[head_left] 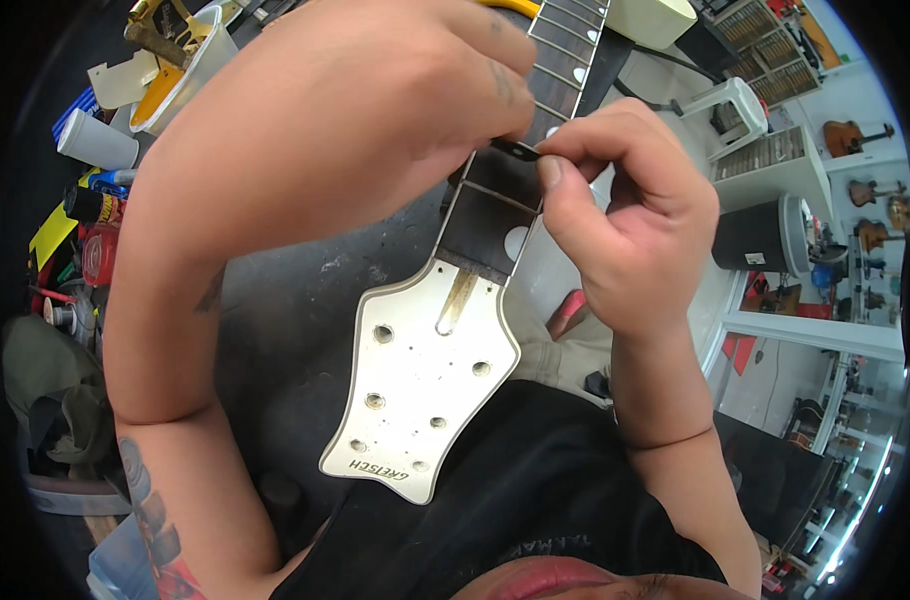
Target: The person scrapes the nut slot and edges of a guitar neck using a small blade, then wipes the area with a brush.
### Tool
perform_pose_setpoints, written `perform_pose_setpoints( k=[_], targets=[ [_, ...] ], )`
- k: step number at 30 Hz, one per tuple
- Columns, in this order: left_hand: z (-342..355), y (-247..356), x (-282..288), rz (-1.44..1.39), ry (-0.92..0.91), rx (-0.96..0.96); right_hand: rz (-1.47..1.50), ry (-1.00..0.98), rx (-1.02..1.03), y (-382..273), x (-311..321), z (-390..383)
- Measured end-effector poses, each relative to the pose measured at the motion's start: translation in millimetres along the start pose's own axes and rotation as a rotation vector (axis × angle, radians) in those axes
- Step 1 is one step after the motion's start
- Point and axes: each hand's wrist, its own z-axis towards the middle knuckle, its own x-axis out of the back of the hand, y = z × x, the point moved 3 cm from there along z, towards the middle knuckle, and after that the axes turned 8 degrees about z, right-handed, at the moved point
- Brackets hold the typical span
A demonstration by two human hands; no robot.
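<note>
A guitar neck lies slantwise before me, its cream-white headstock (415, 370) toward my body and bored with several bare tuner holes. Beyond the headstock runs the dark fretboard (480, 225), with metal frets and white half-round inlays along one edge. A thin dark strip (518, 152) with a small hole spans the board near a fret. My right hand (640, 200) pinches one end of it between thumb and forefinger. Over the board from the other side, my left hand (455, 80) is curled with fingers bent at the strip's other end; its fingertips are hidden.
A dark worktop (295, 330) lies under the neck. At the left stand a white tub (200, 75) of tools, a white cup (97, 140) and a red container (100, 255). To the right are a black bin (765, 235), a white stool (740, 110) and wall-hung guitars (855, 138).
</note>
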Motion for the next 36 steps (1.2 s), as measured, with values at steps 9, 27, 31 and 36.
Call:
perform_pose_setpoints(
  k=[9,27,31,36],
  targets=[
    [1.5,2.7,-6.6,0.113,0.142,-0.056,0.040,0.061,0.031,7.1,0.1,-2.2],
    [0.3,9.1,-8.3,0.212,0.023,0.066,-0.030,0.031,0.060,3.7,-1.6,-5.0],
    [3.3,9.0,1.4,0.146,-0.019,0.070,0.019,0.050,0.093,-0.3,1.2,-6.1],
    [4.9,8.6,-6.4,0.142,0.106,-0.046,-0.021,0.061,0.095,3.3,2.5,-8.3]
  ],
)
